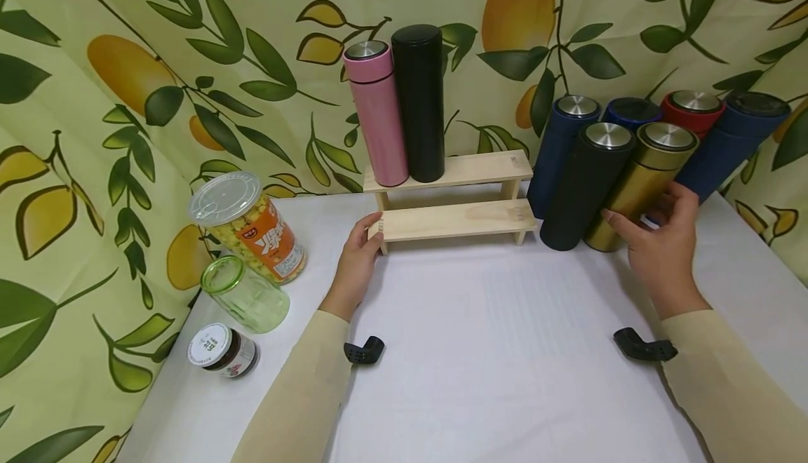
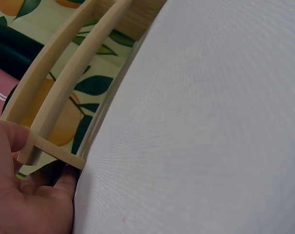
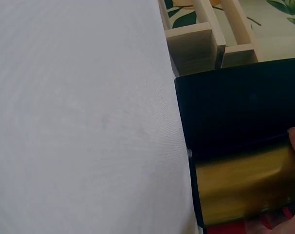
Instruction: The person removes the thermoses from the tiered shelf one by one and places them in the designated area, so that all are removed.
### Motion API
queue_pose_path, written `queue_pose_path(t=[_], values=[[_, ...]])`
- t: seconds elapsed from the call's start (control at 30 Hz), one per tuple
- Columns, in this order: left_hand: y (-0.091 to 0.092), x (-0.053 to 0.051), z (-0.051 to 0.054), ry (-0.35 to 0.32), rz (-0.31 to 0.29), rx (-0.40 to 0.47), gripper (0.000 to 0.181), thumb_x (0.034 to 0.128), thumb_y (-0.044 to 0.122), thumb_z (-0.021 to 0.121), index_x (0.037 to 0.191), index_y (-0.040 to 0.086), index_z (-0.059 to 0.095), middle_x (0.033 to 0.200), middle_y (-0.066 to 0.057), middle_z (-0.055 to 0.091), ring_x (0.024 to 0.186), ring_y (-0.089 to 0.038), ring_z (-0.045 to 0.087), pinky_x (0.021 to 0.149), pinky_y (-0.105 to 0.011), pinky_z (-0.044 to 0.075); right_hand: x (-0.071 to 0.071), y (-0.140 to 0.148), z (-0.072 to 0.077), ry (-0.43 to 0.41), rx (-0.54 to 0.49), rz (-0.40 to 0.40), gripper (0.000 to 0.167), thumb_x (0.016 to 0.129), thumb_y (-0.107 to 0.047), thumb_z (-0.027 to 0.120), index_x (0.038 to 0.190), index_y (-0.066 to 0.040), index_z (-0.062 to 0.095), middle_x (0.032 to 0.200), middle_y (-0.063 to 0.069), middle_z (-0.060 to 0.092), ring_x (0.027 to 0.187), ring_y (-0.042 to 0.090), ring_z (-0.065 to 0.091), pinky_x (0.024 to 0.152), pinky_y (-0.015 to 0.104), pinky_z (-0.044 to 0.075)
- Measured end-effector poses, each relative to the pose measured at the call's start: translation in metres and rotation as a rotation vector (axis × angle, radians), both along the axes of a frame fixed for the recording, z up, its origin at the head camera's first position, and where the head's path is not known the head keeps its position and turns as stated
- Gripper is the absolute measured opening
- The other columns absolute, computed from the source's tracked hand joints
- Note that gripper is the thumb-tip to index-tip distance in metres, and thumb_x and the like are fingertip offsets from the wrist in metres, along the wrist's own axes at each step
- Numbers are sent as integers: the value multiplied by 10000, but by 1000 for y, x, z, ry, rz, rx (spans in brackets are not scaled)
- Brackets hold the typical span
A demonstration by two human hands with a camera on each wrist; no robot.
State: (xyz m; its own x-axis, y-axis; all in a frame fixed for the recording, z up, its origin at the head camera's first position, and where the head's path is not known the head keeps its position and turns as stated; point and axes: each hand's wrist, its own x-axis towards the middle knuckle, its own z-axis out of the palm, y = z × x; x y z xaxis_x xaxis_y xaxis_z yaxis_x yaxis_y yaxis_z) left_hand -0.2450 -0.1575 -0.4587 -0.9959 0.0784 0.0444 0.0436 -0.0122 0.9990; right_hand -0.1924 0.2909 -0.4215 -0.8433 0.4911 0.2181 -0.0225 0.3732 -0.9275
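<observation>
- At 8 o'clock, a small jar is standing with green letters on its white lid, too tiny to read.
- At 9 o'clock, a big snack tub is wearing an orange label with fat white letters; no brand is showing clearly.
- Near the middle, toward 7 o'clock, the left hand is holding the left end of the wooden shelf, fingers curled. Holding firmly should be stopping wobbles.
- Near 12 o'clock, the pink flask and tall black flask are standing on the top step, showing no words to read.
- At 3 o'clock, the front black flask is standing very close to the gold flask, so gentle moves should be saving both from bumps.
- Also at 3 o'clock, the right hand is gripping the gold flask low down, spread as wide as its round side. Fingers are needing room beside the blue flask.
</observation>
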Motion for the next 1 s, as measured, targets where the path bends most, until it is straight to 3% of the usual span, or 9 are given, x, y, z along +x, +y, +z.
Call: queue_pose_path(t=[0.17, 0.43, 0.63, 0.8, 1.0], values=[[0, 0, 1, -1, -3, 18, 467, 1155, 82, 488, 1622, 91, 477, 1702, -145, 377, 1538, -259, 393, 1241, -404, 350, -2, 2, -1, -19, 6, 12, 856, 1011, -173, 806, 1660, -279, 258, 1570, -11, 407, 1305, 81, 446, 1149, 301, 429], [0, 1, 2, 0, -6, 25, 465, 1157, 80, 486, 1622, 85, 476, 1706, -153, 363, 1543, -264, 381, 1245, -409, 343, -3, 3, -2, -6, 13, 22, 859, 1004, -168, 812, 1659, -269, 265, 1531, -38, 415, 1308, 92, 453, 1143, 298, 436], [0, 1, 2, -17, -10, -1, 451, 1170, 119, 472, 1621, 127, 477, 1718, -125, 343, 1547, -233, 369, 1244, -375, 334, -1, 2, -2, -7, 16, 29, 868, 1005, -173, 812, 1659, -276, 250, 1568, 15, 403, 1337, 131, 447, 1145, 295, 430], [0, 1, 2, -19, -11, -5, 455, 1173, 127, 468, 1627, 146, 471, 1726, -115, 328, 1550, -227, 362, 1243, -371, 335, 1, 2, 2, -1, 11, 26, 863, 1005, -183, 809, 1656, -275, 250, 1524, -38, 415, 1333, 118, 448, 1143, 296, 428], [0, 1, 2, -16, -13, -5, 449, 1173, 131, 472, 1622, 145, 477, 1723, -108, 331, 1540, -222, 371, 1241, -378, 338, 3, 4, 10, 62, -28, 3, 827, 996, -169, 811, 1639, -272, 302, 1487, -88, 443, 1339, 107, 476, 1132, 308, 435]])
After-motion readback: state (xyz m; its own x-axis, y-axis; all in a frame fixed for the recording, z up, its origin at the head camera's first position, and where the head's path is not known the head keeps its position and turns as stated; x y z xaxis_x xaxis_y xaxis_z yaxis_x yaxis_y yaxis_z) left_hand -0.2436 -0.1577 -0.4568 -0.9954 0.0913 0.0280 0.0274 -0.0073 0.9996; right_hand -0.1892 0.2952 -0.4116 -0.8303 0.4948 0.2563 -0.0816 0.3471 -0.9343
